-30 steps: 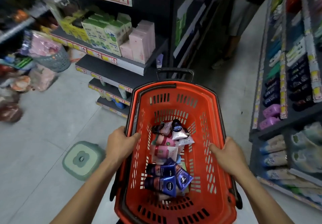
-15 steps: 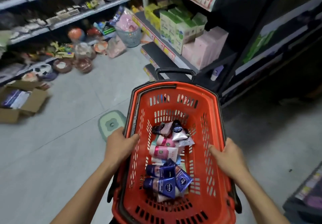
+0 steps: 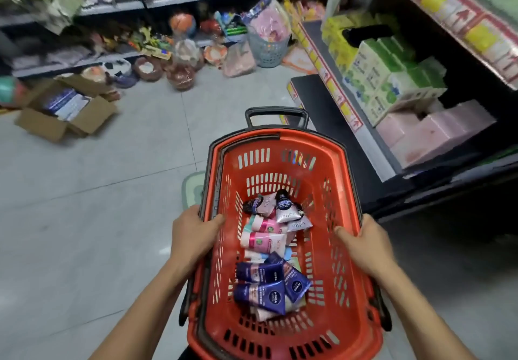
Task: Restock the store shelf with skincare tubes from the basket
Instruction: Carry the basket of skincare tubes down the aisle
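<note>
Down in the bottom of your red plastic basket (image 3: 347, 180) lay the skincare tubes (image 3: 270, 256), heaped loosely along its middle: dark blue Nivea tubes (image 3: 262, 294) nearest you, pink and white tubes (image 3: 262, 240) above them, and a few pale tubes with dark caps (image 3: 281, 207) at the far end. You held the basket by its two long sides. Your left hand (image 3: 193, 233) gripped the left rim, thumb hooked over onto the inner wall and fingers curled round the outside. Your right hand (image 3: 365, 243) clasped the right rim the same way, thumb lying inside the basket. A black pull handle (image 3: 276, 113) stood up at the basket's far end. Just beyond it on your right ran the store shelf (image 3: 316, 99), carrying green and white boxes (image 3: 384, 79) with pink boxes (image 3: 426, 132) beside them, and red and yellow price strips (image 3: 448, 12) along the shelf edge above. On the grey tiled floor (image 3: 98, 205) to your left sat an open cardboard box (image 3: 67, 113), and a grey mesh bin (image 3: 267, 50) stood further back among blurred goods.
</note>
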The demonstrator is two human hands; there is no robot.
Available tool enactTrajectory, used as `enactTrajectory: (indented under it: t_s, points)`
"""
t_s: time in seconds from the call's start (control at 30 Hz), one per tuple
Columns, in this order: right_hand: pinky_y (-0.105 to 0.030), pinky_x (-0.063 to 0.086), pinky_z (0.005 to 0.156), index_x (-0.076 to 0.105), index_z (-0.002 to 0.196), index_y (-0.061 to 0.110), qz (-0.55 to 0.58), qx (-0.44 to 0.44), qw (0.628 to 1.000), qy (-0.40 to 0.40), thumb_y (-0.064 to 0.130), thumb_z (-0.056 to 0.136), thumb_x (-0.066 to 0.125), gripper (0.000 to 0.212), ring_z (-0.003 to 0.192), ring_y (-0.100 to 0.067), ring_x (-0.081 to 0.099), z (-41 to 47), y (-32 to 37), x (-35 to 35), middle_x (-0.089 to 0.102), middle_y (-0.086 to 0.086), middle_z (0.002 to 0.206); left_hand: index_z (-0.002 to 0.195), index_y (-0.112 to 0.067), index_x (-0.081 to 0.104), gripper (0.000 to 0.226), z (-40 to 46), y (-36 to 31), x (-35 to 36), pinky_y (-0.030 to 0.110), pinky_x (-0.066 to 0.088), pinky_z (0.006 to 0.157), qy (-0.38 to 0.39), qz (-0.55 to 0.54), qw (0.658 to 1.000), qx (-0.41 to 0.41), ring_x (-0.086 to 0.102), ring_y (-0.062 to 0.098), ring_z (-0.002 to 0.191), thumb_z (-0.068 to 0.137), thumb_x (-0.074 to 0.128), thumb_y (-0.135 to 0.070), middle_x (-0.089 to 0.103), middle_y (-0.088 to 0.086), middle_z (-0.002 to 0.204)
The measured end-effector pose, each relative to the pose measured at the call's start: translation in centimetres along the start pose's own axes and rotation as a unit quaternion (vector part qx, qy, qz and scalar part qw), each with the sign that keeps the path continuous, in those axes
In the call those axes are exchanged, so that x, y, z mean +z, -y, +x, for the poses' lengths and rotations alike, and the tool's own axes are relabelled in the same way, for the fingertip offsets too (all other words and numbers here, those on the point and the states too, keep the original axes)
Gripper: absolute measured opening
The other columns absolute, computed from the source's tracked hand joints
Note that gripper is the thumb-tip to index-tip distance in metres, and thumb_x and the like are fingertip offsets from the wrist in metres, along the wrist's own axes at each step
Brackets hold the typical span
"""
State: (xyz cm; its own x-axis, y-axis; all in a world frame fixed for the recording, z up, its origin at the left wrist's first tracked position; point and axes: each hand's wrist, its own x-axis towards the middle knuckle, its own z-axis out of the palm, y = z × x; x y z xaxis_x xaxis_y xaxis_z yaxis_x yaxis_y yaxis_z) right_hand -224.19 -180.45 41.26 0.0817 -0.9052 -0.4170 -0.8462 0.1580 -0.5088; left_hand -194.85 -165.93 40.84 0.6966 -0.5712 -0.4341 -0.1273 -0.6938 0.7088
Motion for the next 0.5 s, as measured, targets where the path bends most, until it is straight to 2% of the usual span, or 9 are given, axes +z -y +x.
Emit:
enactTrajectory:
  t_s: [0.17,0.33,0.5]
  points:
    - [-0.032,0.038,0.055,0.053,0.087,0.016,-0.006,0.006,1.000,-0.003,0.034,0.087,0.074,0.028,0.068,-0.016,0.057,3.7,4.8,1.0,0.064,-0.002,0.083,0.105,-0.022,0.067,0.022,6.2,-2.3,-1.7,0.019,0.050,0.057,0.010,-0.006,1.000,0.000,0.071,0.006,0.070,0.088,0.075,-0.035,0.071,-0.010,0.085]
    - [-0.026,0.033,0.049,0.045,0.079,0.023,-0.024,-0.007,1.000,0.003,0.034,0.089,0.073,0.032,0.064,-0.011,0.055,6.8,9.2,1.9,0.059,0.002,0.076,0.107,-0.021,0.066,0.024,10.2,-2.8,-3.0,0.017,0.046,0.056,0.016,-0.013,1.000,-0.015,0.068,0.002,0.070,0.089,0.075,-0.034,0.068,-0.015,0.083]
    - [-0.022,0.038,0.049,0.056,0.098,0.015,-0.032,-0.010,0.999,0.030,0.034,0.091,0.071,0.026,0.065,-0.008,0.059,10.1,11.3,1.8,0.065,0.000,0.086,0.107,-0.022,0.063,0.025,12.4,-3.9,-2.9,0.017,0.047,0.057,0.016,-0.029,0.999,-0.028,0.069,0.005,0.070,0.091,0.075,-0.037,0.069,-0.013,0.085]
